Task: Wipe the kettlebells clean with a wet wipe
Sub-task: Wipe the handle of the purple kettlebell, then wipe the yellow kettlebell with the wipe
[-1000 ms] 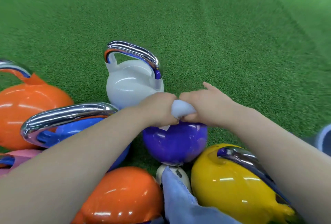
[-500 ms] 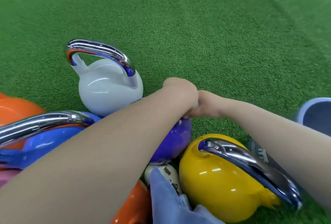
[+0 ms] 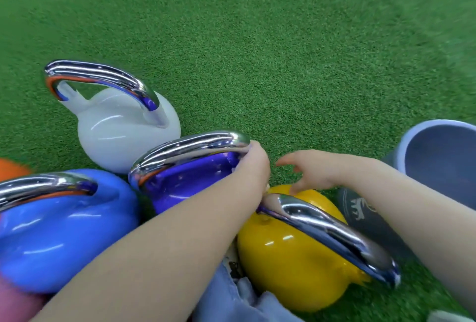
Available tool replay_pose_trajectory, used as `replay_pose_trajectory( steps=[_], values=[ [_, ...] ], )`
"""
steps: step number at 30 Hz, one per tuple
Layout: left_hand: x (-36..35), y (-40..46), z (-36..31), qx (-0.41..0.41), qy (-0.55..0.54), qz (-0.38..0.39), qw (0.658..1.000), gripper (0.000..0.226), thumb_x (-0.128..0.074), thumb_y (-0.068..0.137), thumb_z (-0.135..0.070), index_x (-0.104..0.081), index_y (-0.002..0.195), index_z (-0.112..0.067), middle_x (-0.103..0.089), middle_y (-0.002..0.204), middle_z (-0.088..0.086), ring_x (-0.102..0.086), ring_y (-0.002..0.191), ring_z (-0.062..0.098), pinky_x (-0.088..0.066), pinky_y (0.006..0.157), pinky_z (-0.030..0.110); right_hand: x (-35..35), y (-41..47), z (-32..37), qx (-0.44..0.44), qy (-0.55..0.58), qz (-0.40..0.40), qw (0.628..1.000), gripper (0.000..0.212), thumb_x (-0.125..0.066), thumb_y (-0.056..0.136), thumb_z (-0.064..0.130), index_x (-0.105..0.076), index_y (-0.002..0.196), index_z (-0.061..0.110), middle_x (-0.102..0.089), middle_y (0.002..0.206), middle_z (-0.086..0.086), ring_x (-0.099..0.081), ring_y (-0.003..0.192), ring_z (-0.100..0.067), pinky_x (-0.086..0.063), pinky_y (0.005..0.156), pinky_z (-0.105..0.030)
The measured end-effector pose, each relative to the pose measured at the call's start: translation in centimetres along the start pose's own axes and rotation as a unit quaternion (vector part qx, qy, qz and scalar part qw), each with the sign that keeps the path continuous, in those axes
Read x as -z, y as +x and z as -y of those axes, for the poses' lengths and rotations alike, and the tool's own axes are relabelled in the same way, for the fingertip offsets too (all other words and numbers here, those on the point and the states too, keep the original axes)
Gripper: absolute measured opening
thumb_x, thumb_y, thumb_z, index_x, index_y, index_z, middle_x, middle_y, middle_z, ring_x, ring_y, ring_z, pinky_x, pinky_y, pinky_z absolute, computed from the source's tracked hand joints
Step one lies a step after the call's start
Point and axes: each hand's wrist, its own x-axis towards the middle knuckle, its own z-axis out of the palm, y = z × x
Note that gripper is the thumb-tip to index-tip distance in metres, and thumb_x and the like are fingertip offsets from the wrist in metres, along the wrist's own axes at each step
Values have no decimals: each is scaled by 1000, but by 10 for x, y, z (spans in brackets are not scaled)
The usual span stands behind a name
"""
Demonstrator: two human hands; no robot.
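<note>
A purple kettlebell lies tilted in the middle with its chrome handle up. My left hand is closed around the right end of that handle; its fingers are hidden. No wet wipe shows clearly. My right hand is open with fingers spread, its fingertips resting on top of the yellow kettlebell. A white kettlebell stands behind the purple one. A blue kettlebell lies at the left.
A grey-blue bucket stands at the right edge, with a dark grey item bearing a logo beside it. Denim fabric is at the bottom. An orange kettlebell and something pink sit far left. Green turf stretches beyond.
My hands have come apart: the right one has opened and dropped toward the yellow kettlebell. The purple kettlebell's handle, covered before, now shows with my left hand on its end. The view has shifted right.
</note>
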Motion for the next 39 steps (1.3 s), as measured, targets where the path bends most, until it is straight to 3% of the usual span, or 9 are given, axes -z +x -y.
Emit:
replay_pose_trajectory(
  steps=[6,11,15,19,22,26,31,34,39],
  values=[
    [-20,-44,-3,-6,-266,-82,960,31,-42,94,-11,-57,120,-7,-54,128,11,-46,123,27,-41,94,40,7,-53,-12,-32,129,-116,984,66,-69,80,34,-38,138,34,-51,135,0,-50,122,-13,-39,103,-33],
    [-34,-87,9,-12,-446,-185,876,18,-46,89,-11,-63,90,-5,-67,96,13,-62,92,30,-45,71,27,-7,-98,-1,-12,273,-246,930,41,-64,86,26,-53,125,30,-57,121,11,-56,101,-3,-44,80,-17],
    [-24,-126,23,-62,-685,-208,696,25,-56,91,-28,-54,67,-19,-57,67,-1,-53,60,11,-41,49,11,-12,-119,18,3,361,-322,875,30,-62,88,19,-59,117,24,-60,115,10,-59,92,-1,-45,79,-13],
    [-27,-159,19,-190,-876,-72,437,39,-56,74,-42,-64,100,-13,-68,102,13,-62,95,26,-53,87,44,-18,-130,40,21,437,-329,837,33,-61,88,26,-55,121,25,-60,114,9,-59,98,-8,-45,87,-23],
    [-34,-165,12,-200,-903,-8,380,49,-46,69,-52,-68,95,-17,-71,100,6,-67,88,20,-54,79,43,-24,-127,55,32,495,-303,814,19,-60,88,27,-59,107,27,-65,104,9,-61,98,-10,-48,92,-32],
    [-41,-158,6,-201,-934,31,295,62,-47,63,-61,-71,97,-15,-71,103,9,-69,85,22,-55,75,44,-22,-124,67,48,539,-331,773,12,-61,87,15,-63,76,17,-60,69,5,-52,69,-11,-43,68,-28],
    [-42,-145,-1,-190,-941,-26,277,69,-37,67,-69,-67,100,-16,-71,102,7,-68,88,22,-54,77,40,-9,-122,62,25,495,-358,791,17,-57,90,15,-56,73,17,-58,66,3,-49,62,-11,-39,64,-26],
    [-54,-138,-7,-191,-941,-106,258,76,-73,59,-63,-51,115,-16,-62,111,10,-65,89,20,-55,74,37,-5,-119,52,-2,455,-369,811,13,-57,90,18,-57,77,17,-59,71,-4,-49,65,-15,-41,65,-33],
    [-74,-135,-26,-115,-904,-214,351,77,-80,65,-2,-40,121,-36,-57,109,2,-62,80,12,-55,74,28,-5,-114,44,-31,415,-339,844,9,-58,90,15,-62,82,13,-64,82,-14,-58,70,-20,-53,72,-38]
  ],
)
